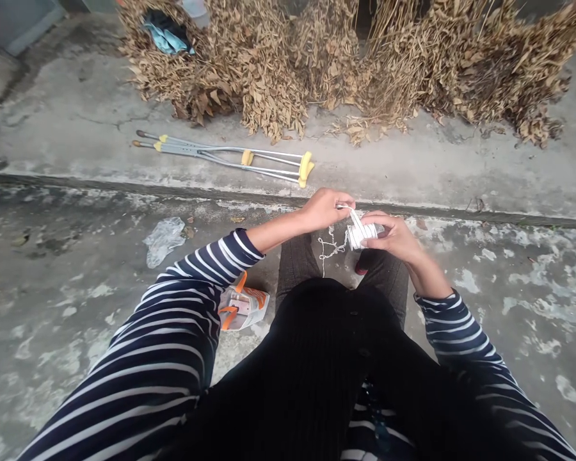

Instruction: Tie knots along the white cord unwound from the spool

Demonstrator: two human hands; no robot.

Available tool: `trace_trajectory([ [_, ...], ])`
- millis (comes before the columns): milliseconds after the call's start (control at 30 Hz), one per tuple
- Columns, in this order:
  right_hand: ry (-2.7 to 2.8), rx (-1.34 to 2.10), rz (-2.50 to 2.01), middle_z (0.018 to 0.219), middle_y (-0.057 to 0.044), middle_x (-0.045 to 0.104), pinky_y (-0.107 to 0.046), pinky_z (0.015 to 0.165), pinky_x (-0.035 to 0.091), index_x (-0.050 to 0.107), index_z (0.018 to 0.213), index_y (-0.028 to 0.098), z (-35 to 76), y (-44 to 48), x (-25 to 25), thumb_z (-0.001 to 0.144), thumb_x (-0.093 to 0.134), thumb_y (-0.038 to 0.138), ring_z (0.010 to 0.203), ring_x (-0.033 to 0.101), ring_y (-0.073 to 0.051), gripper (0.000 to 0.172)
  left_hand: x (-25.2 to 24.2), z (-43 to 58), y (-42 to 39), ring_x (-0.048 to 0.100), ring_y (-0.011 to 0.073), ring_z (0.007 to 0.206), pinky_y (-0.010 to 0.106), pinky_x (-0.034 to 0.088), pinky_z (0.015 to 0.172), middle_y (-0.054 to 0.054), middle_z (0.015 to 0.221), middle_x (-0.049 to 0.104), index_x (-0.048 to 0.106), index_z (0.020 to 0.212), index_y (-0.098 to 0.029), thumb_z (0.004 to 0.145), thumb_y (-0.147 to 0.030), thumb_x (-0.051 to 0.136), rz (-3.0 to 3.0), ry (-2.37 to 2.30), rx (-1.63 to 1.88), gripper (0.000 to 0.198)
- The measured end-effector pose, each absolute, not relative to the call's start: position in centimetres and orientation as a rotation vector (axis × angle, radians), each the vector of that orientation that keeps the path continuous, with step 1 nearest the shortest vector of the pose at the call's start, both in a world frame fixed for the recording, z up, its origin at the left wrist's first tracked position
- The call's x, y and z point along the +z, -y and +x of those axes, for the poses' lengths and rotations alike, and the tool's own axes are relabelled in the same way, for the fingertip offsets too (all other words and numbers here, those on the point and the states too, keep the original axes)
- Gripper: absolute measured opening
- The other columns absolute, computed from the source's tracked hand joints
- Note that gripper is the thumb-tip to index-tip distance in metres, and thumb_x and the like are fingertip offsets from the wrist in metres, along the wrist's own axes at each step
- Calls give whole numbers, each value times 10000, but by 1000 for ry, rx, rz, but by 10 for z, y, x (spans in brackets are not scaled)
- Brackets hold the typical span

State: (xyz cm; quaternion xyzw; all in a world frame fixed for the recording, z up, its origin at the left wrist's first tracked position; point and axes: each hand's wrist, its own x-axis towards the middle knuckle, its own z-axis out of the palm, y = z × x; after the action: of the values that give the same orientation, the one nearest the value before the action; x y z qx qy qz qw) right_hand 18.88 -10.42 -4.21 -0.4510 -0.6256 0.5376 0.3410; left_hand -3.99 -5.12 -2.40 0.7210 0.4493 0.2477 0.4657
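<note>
Item one, just right of frame centre: left hand (pixel 327 208), which I read as pinching a white strand between thumb and fingertips; the strand runs down to the spool.

Item two, beside it to the right: right hand (pixel 394 238), fingers and thumb closed around the white spool (pixel 362 236), held tilted above the gap between the knees.

Item three: loose cord (pixel 333 248), hanging from the spool's left side in slack, kinked loops; its lower end is lost to me against the clothing.

Progress, by my judgement: a fair amount of cord sits wound on the spool, in fairly close turns; the loose length is off it and untidy, so the handling looks partway through. I cannot tell how much cord remains.

Outward, left of centre: orange-handled bag (pixel 258 312) on the ground, lower; clear plastic bag (pixel 165 241), higher.

Upper centre-left: pair of crutches (pixel 246 157) with yellow pads, lying on the concrete ledge (pixel 413 169).

Top: dried plants (pixel 273 80), a dark and light-blue cloth (pixel 168 33) upon them.
</note>
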Motion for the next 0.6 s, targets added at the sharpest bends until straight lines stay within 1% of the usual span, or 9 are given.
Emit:
trace_trajectory([
  [167,1597,1442,-1133,1148,-26,709,-326,806,544,833,1037,322,190,107,-42,603,925,282,1049,642,-211,446,-26,-40,50,573,61,538,210,476,579,8,640,665,707,873,-112,817,-100,614,1498,-988,520,109],
  [267,1566,1504,-1121,1188,-17,716,-343,837,560,832,1049,348,190,109,-40,600,933,302,1061,654,-211,462,-26,-43,50,547,53,481,200,455,544,-7,563,635,706,853,-125,808,-120,662,1461,-914,475,63],
  [333,1553,1557,-1113,1216,-1,718,-366,886,565,829,1050,370,189,111,-40,596,938,300,1084,660,-212,472,-25,-47,51,527,47,451,194,429,513,-11,538,624,722,852,-137,807,-156,707,1453,-862,439,51],
  [433,1500,1650,-1100,1194,7,740,-398,971,552,832,1042,368,188,114,-40,577,951,294,1086,674,-216,486,-26,-54,51,564,60,468,198,423,498,15,587,663,753,871,-146,818,-230,755,1426,-782,380,99],
  [533,1411,1763,-1085,1155,-13,770,-403,995,546,838,1047,328,187,115,-38,563,959,312,1066,696,-229,500,-31,-59,49,623,82,540,198,448,514,48,680,710,776,908,-140,830,-283,767,1398,-740,349,164],
  [600,1365,1815,-1071,1171,-26,776,-403,1000,544,838,1056,309,187,115,-36,557,963,318,1075,705,-237,514,-36,-59,47,655,95,621,200,489,557,67,758,738,784,924,-128,831,-274,760,1379,-759,386,175],
])
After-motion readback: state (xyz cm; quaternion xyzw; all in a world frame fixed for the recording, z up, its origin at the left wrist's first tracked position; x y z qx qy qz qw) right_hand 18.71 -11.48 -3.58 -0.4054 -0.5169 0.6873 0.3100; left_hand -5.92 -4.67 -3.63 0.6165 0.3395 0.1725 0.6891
